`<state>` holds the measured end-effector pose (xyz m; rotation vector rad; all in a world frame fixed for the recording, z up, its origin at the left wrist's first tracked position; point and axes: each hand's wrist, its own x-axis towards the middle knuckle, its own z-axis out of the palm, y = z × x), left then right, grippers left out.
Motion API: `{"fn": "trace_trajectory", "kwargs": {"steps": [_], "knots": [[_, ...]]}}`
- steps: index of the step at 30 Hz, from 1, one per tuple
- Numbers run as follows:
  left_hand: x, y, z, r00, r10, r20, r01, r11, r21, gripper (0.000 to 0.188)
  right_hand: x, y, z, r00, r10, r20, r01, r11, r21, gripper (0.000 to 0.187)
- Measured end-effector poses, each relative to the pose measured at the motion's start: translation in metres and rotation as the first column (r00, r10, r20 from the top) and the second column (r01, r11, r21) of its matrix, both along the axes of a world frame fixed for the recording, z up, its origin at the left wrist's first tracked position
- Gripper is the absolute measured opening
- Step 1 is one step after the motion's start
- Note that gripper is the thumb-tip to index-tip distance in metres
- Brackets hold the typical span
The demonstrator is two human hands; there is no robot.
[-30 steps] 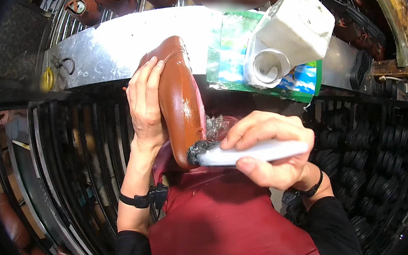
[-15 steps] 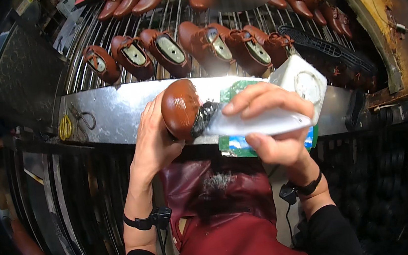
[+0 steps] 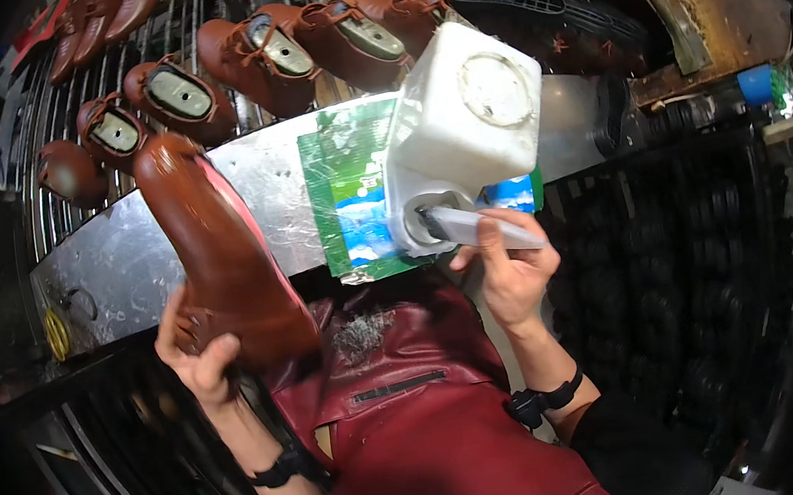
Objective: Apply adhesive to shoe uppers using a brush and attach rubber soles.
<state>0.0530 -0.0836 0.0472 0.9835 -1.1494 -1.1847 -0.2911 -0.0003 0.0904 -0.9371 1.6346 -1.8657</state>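
Observation:
My left hand (image 3: 202, 350) grips a glossy brown leather shoe (image 3: 221, 237) near its lower end. The shoe stands tilted in front of the bench, and a pink strip runs along its right edge. My right hand (image 3: 516, 278) is closed on the pale, flat handle of a brush (image 3: 486, 226). Its dark bristle end is inside the round mouth of a white plastic container (image 3: 477, 94). That container rests on a green and blue printed sheet (image 3: 347, 195) at the bench's front edge. What the container holds cannot be made out.
A metal bench top (image 3: 107, 254) runs across in front of me. Beyond it, several brown laced shoes (image 3: 179, 91) sit on a rack of metal bars. A black sole (image 3: 535, 6) lies to their right. Yellow-handled scissors (image 3: 58, 333) are at the far left.
The brush has left the shoe and gone down into the container's mouth. My left hand has moved left and lower, turning the shoe lengthwise. The view has shifted right.

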Motion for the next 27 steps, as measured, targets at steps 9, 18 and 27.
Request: {"fn": "trace_trajectory", "kwargs": {"steps": [9,18,27], "knots": [[-0.023,0.072,-0.005,0.973,-0.205,-0.106,0.228,0.921,0.315,0.069,-0.008,-0.006,0.015,0.687,0.003,0.727,-0.114,0.988,0.103,0.026],[-0.039,0.078,0.019,0.923,-0.248,-0.295,0.347,0.866,0.360,0.067,0.017,-0.011,0.029,0.764,0.343,0.546,-0.382,0.923,-0.045,0.013],[-0.044,0.071,0.013,0.898,-0.177,-0.403,0.326,0.883,0.337,0.059,0.055,0.066,0.029,0.796,0.537,0.279,-0.563,0.826,0.014,0.010]]}}
